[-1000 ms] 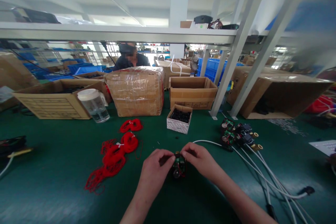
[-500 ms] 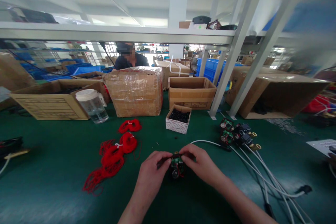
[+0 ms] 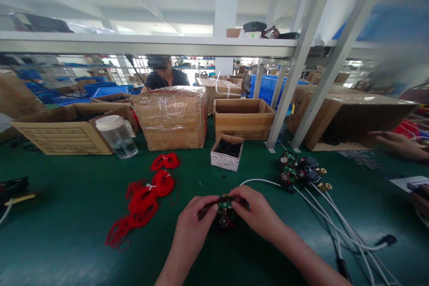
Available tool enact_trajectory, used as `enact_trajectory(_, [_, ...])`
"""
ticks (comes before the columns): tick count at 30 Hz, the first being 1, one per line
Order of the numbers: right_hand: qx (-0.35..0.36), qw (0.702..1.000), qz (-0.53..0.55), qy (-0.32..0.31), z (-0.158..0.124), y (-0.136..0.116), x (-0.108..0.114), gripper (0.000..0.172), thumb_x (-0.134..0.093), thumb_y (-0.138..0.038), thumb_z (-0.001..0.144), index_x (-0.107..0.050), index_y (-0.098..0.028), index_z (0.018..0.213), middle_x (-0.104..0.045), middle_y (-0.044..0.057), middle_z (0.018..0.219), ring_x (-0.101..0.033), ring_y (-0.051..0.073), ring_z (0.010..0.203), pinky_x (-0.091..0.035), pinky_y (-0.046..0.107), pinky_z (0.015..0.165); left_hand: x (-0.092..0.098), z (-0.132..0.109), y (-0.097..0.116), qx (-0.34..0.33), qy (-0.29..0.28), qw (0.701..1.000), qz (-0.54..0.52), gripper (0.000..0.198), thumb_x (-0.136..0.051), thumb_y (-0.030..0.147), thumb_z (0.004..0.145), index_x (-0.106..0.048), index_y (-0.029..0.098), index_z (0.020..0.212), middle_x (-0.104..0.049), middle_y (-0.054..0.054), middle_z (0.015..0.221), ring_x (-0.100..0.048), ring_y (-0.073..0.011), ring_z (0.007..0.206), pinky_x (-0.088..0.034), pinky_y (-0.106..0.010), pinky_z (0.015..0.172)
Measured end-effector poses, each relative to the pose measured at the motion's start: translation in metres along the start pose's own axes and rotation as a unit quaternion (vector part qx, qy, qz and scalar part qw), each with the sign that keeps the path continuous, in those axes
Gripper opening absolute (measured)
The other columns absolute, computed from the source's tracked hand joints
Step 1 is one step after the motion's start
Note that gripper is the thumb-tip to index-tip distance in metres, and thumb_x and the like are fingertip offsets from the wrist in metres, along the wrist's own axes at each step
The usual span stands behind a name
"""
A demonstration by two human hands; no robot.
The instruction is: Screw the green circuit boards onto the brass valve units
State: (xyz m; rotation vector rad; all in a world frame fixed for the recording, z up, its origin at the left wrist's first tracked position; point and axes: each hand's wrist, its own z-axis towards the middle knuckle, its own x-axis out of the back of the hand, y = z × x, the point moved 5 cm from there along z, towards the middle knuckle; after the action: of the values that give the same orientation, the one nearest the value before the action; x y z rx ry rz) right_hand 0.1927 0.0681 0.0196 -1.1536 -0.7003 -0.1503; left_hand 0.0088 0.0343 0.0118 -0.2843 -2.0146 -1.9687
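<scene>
Both hands are closed on one small green circuit board assembly (image 3: 225,214) with black parts, red wires and a round clear part on its near side. My left hand (image 3: 196,219) pinches its left edge between thumb and fingers. At its right edge, the thumb and fingertips of my right hand (image 3: 253,208) grip the board's far corner. A bit of brass shows at the far end, between the fingertips. A white cable (image 3: 258,180) runs from near my right hand to a group of similar board assemblies (image 3: 290,167) with brass fittings.
Red wire bundles (image 3: 144,201) lie to the left. A small box of black parts (image 3: 228,152) stands ahead, before cardboard boxes (image 3: 170,120) and a water jug (image 3: 117,136). Metal posts (image 3: 284,98) rise at right. Another person's hand (image 3: 400,143) reaches in at far right; someone sits opposite.
At the far right, another person's hand has come into view near the large open carton. My two hands keep their grip on the board assembly, nearly unmoved.
</scene>
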Motion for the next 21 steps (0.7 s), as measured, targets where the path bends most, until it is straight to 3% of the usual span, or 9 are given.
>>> enact_trajectory(14, [-0.041, 0.999, 0.017, 0.026, 0.008, 0.004, -0.004, 0.006, -0.061, -0.018, 0.088, -0.066, -0.020, 0.091, -0.061, -0.001, 0.080, -0.057, 0.015, 0.071, -0.043, 0.025, 0.064, -0.002, 0.009, 0.006, -0.015, 0.016, 0.998, 0.056, 0.021, -0.061, 0.036, 0.083, -0.075, 0.023, 0.088, -0.069, -0.002, 0.089, -0.067, -0.0206, 0.084, -0.051, -0.034, 0.079])
enact_trajectory(21, [-0.047, 0.999, 0.025, 0.005, 0.004, 0.005, -0.003, 0.014, -0.062, -0.016, 0.087, -0.068, -0.021, 0.098, -0.062, -0.001, 0.083, -0.058, 0.015, 0.073, -0.043, 0.026, 0.066, 0.000, 0.009, -0.003, -0.005, 0.001, 0.999, 0.033, 0.024, -0.061, 0.037, 0.082, -0.076, 0.024, 0.095, -0.070, -0.003, 0.095, -0.067, -0.0215, 0.089, -0.052, -0.036, 0.083])
